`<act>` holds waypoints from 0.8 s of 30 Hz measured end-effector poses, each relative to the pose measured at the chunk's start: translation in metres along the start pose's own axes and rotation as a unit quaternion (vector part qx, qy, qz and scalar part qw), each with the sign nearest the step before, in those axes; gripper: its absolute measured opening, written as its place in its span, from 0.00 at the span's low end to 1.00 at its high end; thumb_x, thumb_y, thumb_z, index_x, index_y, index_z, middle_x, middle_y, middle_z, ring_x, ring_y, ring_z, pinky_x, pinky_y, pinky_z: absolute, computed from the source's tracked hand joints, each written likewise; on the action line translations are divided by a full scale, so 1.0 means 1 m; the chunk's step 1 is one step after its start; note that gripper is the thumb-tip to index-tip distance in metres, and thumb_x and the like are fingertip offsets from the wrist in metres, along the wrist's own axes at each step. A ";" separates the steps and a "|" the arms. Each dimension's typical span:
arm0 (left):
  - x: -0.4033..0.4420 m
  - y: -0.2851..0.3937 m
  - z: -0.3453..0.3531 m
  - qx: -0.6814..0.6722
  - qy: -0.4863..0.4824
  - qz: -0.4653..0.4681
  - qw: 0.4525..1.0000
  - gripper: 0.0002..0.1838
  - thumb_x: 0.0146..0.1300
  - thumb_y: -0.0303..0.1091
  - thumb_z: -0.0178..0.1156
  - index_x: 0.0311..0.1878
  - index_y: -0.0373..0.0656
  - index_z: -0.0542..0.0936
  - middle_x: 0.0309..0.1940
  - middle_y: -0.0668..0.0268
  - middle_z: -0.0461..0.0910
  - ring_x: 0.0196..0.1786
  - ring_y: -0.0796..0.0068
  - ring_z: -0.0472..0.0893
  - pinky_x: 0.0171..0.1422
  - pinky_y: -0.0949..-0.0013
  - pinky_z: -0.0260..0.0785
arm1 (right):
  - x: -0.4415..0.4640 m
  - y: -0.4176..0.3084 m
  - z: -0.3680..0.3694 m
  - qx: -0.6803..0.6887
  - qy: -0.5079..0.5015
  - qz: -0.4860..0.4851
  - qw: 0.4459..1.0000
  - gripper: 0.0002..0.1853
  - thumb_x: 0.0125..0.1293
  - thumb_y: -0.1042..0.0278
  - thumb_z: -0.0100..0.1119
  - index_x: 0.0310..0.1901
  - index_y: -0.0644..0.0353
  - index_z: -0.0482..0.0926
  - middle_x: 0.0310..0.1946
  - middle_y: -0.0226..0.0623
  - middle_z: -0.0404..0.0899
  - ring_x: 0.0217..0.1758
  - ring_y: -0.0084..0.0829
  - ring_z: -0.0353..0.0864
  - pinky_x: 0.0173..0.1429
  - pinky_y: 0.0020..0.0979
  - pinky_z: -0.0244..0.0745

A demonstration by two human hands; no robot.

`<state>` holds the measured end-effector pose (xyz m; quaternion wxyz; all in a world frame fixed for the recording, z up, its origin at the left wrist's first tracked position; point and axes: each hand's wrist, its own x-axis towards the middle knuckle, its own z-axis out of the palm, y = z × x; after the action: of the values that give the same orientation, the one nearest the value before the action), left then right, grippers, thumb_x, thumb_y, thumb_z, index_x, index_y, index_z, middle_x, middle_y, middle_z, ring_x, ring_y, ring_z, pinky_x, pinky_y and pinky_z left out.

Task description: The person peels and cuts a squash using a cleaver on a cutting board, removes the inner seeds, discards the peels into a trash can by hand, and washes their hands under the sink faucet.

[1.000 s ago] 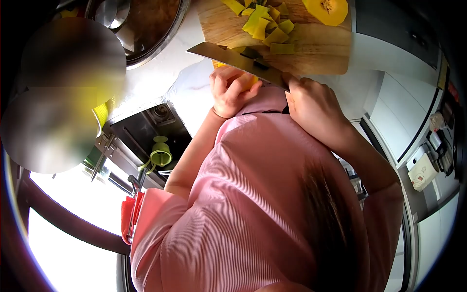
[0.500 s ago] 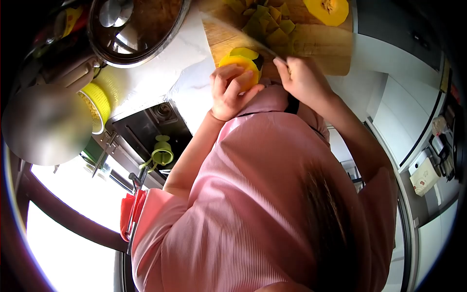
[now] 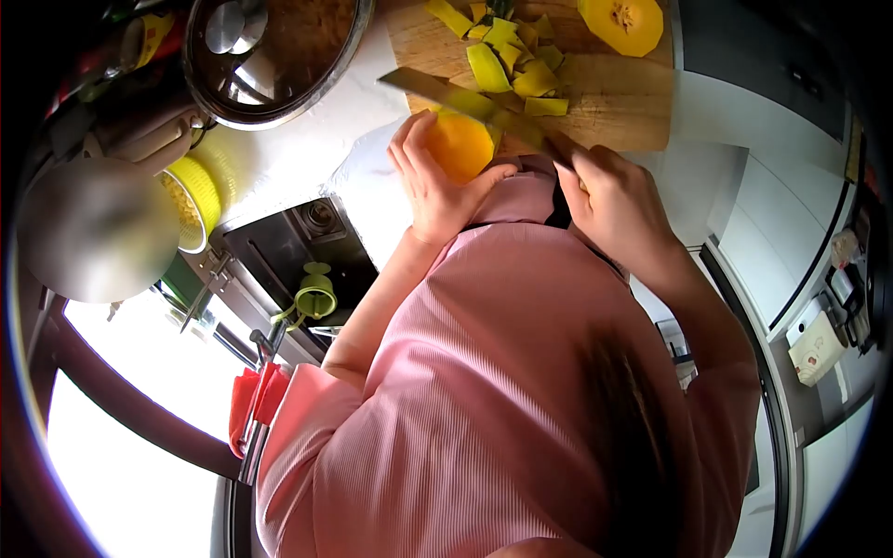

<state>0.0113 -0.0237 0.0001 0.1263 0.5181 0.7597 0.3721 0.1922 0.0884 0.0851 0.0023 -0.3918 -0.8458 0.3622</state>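
My left hand (image 3: 435,186) grips an orange pumpkin piece (image 3: 460,147) at the near edge of the wooden cutting board (image 3: 614,102), its fingers around the left side and the thumb below. In my right hand (image 3: 609,200) is the handle of a broad knife (image 3: 456,98). The blade points up and left, across the far edge of the pumpkin piece; whether it touches is hard to tell. Beyond the blade lie several green-yellow peel pieces (image 3: 535,79). A cut pumpkin half (image 3: 625,20) rests at the board's far right, its seed hollow facing up.
A pan with a glass lid (image 3: 288,56) stands at the upper left. Below it are a yellow basket (image 3: 200,200) and a dark sink (image 3: 270,246) with a green strainer cup (image 3: 316,296). White cabinets (image 3: 777,219) are at the right.
The knife swung up over the peel, then came back down to the pumpkin piece. Its orange face now shows more, my left fingers have shifted to its side, and some peel has moved.
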 end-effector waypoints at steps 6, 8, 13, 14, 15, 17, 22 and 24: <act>-0.006 -0.027 -0.004 0.012 -0.019 0.179 0.984 0.21 0.40 0.36 0.80 0.38 0.43 0.81 0.42 0.60 0.77 0.44 0.58 0.76 0.49 0.59 0.68 | -0.017 -0.022 -0.017 -0.048 -0.042 -0.005 0.998 0.19 0.62 0.69 0.60 0.55 0.60 0.76 0.29 0.44 0.79 0.27 0.45 0.82 0.31 0.41 0.80; -0.002 -0.032 0.000 -0.016 -0.017 0.185 0.982 0.17 0.41 0.32 0.77 0.36 0.44 0.84 0.42 0.61 0.78 0.44 0.57 0.77 0.49 0.59 0.70 | -0.019 -0.024 -0.016 -0.044 -0.047 -0.006 0.998 0.20 0.61 0.70 0.60 0.55 0.60 0.75 0.28 0.44 0.78 0.26 0.45 0.82 0.31 0.41 0.80; -0.005 -0.039 0.007 -0.064 -0.013 0.184 0.981 0.21 0.41 0.30 0.76 0.43 0.42 0.83 0.45 0.57 0.80 0.46 0.51 0.80 0.52 0.56 0.72 | -0.021 -0.027 -0.011 -0.050 -0.043 -0.006 0.998 0.19 0.61 0.71 0.59 0.54 0.60 0.75 0.27 0.43 0.77 0.25 0.44 0.81 0.30 0.41 0.79; -0.005 -0.039 0.007 -0.064 -0.011 0.182 0.981 0.20 0.41 0.30 0.75 0.41 0.43 0.83 0.45 0.58 0.80 0.46 0.53 0.79 0.52 0.57 0.71 | -0.022 -0.027 -0.011 -0.050 -0.042 -0.003 0.998 0.18 0.61 0.71 0.59 0.54 0.60 0.75 0.26 0.43 0.77 0.25 0.43 0.81 0.30 0.41 0.79; -0.003 -0.037 0.007 -0.063 -0.008 0.180 0.982 0.18 0.41 0.30 0.75 0.39 0.44 0.84 0.44 0.60 0.79 0.46 0.55 0.78 0.52 0.58 0.71 | -0.021 -0.028 -0.010 -0.051 -0.041 -0.001 0.998 0.18 0.62 0.71 0.59 0.54 0.60 0.75 0.26 0.42 0.77 0.25 0.43 0.81 0.29 0.40 0.79; -0.003 -0.036 0.007 -0.055 -0.008 0.179 0.982 0.16 0.40 0.30 0.74 0.37 0.46 0.84 0.43 0.61 0.78 0.46 0.58 0.77 0.51 0.58 0.70 | -0.021 -0.029 -0.010 -0.054 -0.041 0.001 0.998 0.17 0.62 0.71 0.59 0.54 0.60 0.75 0.26 0.42 0.77 0.25 0.43 0.81 0.29 0.40 0.79; -0.001 -0.034 0.006 -0.047 -0.008 0.184 0.982 0.16 0.39 0.30 0.73 0.36 0.47 0.84 0.43 0.63 0.78 0.44 0.61 0.77 0.48 0.61 0.69 | -0.020 -0.033 -0.012 -0.068 -0.049 0.007 0.996 0.17 0.63 0.71 0.58 0.54 0.61 0.74 0.25 0.42 0.77 0.25 0.42 0.81 0.29 0.40 0.79; -0.001 -0.036 0.010 -0.058 0.009 0.180 0.982 0.16 0.39 0.30 0.73 0.36 0.48 0.84 0.43 0.64 0.78 0.43 0.63 0.77 0.47 0.62 0.68 | -0.022 -0.033 -0.011 -0.068 -0.049 0.007 0.996 0.17 0.63 0.71 0.58 0.54 0.61 0.74 0.25 0.42 0.77 0.25 0.42 0.81 0.29 0.40 0.79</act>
<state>-0.0069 -0.0271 -0.0319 0.0800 0.6347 0.6326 0.4365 0.1887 0.0665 0.1198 -0.0688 -0.3789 -0.8646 0.3228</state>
